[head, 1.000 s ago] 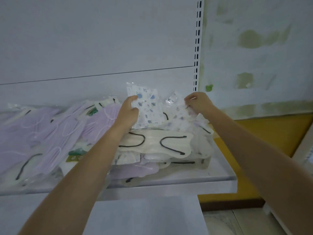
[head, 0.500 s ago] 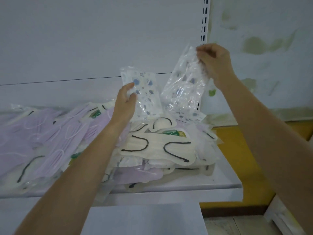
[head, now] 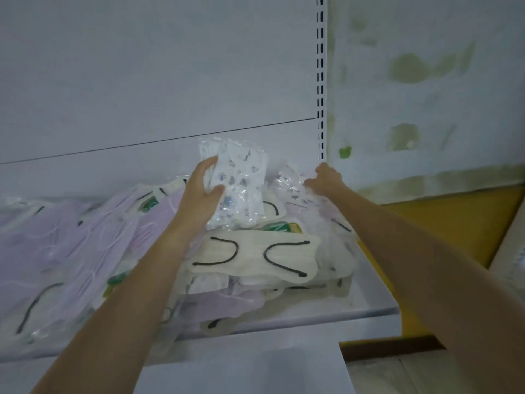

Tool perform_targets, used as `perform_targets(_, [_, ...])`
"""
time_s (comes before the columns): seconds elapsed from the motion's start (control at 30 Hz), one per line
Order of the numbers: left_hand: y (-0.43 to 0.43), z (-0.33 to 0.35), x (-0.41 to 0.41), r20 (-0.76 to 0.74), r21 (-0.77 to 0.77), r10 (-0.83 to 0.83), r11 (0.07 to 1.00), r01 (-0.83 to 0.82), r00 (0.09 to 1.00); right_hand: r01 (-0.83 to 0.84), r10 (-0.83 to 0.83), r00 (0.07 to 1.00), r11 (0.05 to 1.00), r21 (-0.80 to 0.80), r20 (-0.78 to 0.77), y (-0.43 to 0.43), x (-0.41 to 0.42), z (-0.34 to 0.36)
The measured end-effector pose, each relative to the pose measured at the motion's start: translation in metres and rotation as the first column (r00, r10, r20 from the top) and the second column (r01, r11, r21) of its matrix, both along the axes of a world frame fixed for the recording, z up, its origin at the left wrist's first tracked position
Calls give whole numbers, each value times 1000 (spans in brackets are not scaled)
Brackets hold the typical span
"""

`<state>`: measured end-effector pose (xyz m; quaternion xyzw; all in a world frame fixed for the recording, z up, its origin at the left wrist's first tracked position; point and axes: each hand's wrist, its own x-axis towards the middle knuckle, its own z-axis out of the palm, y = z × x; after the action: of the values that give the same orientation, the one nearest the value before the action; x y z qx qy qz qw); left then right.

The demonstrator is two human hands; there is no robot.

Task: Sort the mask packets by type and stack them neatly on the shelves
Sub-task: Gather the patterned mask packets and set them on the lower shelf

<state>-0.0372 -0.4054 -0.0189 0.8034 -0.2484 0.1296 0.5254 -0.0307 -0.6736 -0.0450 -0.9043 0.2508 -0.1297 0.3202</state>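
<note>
The shelf (head: 369,308) carries a loose heap of lilac and cream packets (head: 71,245). At the shelf's back our left hand (head: 203,191) clasps upright printed packets (head: 244,172); at its back right our right hand (head: 326,180) pinches a clear packet (head: 289,180) by the edge. We judge them light, floppy and slick, best gripped across an edge.

Grey-white back panel (head: 142,81); slotted upright (head: 321,81); metal shelf (head: 369,310); stained wall (head: 426,109), yellow base (head: 454,214); pale floor tiles (head: 372,375).
</note>
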Motion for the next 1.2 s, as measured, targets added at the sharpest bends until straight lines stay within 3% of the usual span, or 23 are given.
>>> perform_targets(0.07, [0,0,1,-6,32,32,999,-32,999,-20,20,999,1000,1,-30,-6,1,-16])
perform_targets(0.23, [-3,-2,1,-28,63,94,994,-92,995,20,-20,977,1000,1,211,-10,-6,-18])
perform_targets(0.33, [1,-1,-1,-33,32,121,992,-120,992,76,-139,847,987,142,513,-2,-18,10])
perform_targets(0.4, [3,1,-4,-41,-10,130,991,-130,991,17,-197,759,959,284,621,11,-27,37])
perform_targets(0.47, [7,4,-7,-40,-52,132,990,-134,991,-186,-190,760,853,488,622,32,-34,61])
perform_targets(0.57, [15,11,-15,-68,-142,101,984,-110,993,-469,10,825,571,674,566,79,-48,77])
perform_targets(0.63, [26,16,-22,-111,-228,53,971,-77,992,-519,144,831,547,657,537,112,-56,74])
perform_targets(0.7, [41,18,-30,-110,-277,23,959,-53,994,-515,207,841,587,625,499,142,-59,68])
perform_targets(0.8, [76,15,-47,-23,-257,54,965,-58,998,-438,247,867,792,426,432,188,-61,63])
perform_targets(0.87, [109,11,-58,14,-264,84,961,-78,996,-431,285,858,852,297,428,227,-65,61])
perform_targets(1.03, [217,-3,-94,-94,-387,87,915,-117,992,-640,483,720,739,209,498,351,-94,41])
perform_targets(1.2, [361,-56,-147,-169,-341,105,927,-158,980,-778,614,592,605,171,522,491,-141,-13])
